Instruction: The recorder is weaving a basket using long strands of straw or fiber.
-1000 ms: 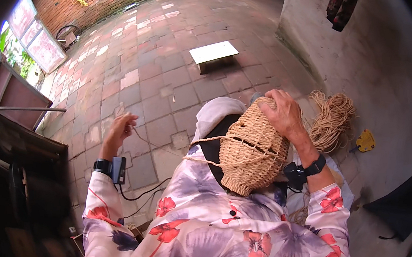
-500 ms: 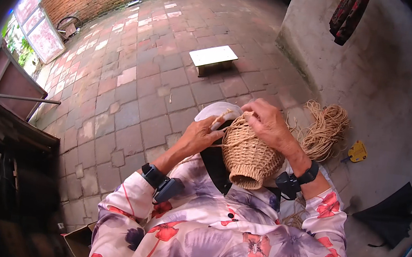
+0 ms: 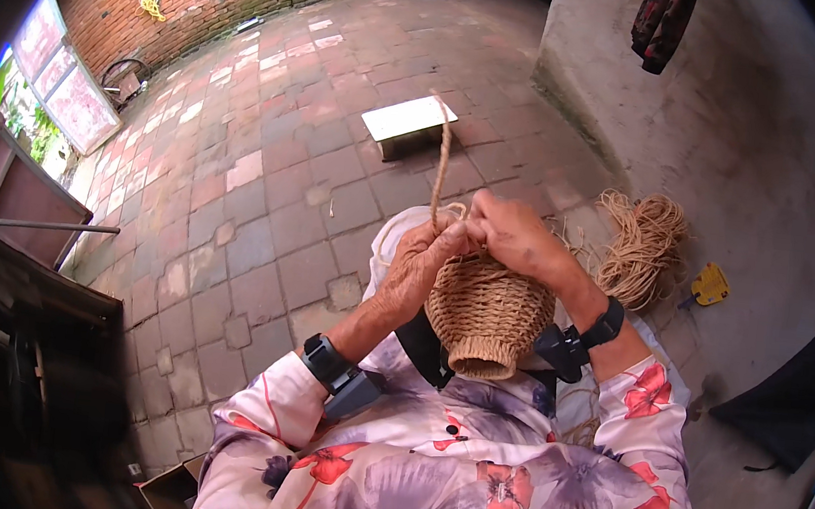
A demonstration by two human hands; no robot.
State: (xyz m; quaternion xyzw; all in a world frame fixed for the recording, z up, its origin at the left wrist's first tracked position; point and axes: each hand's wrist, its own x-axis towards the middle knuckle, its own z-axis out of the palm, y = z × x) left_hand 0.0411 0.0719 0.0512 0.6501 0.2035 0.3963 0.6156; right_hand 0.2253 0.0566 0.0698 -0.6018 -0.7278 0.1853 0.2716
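Observation:
A woven straw-coloured basket [image 3: 489, 315] rests on my lap, its narrow round mouth turned toward me. Over its far end my two hands meet, fingertips almost touching. My left hand [image 3: 421, 261] is closed in a pinch on a twisted cord [image 3: 442, 159], whose free end stands up above the fingers. Closed as well, my right hand [image 3: 517, 234] bends over the far right edge of the basket; what its fingertips grip is hidden, whether cord or weave.
A heap of loose cord [image 3: 643, 247] lies right of my lap, near a yellow tag-like piece [image 3: 710, 284] and a folded black umbrella [image 3: 781, 403]. Farther out on the paving stands a low white-topped stool [image 3: 407, 120]. A plastered wall [image 3: 727, 139] rises at the right.
My left hand has come in to the right, against my right hand. The cord end now points upward from the left fingers. The basket has shifted slightly left in view.

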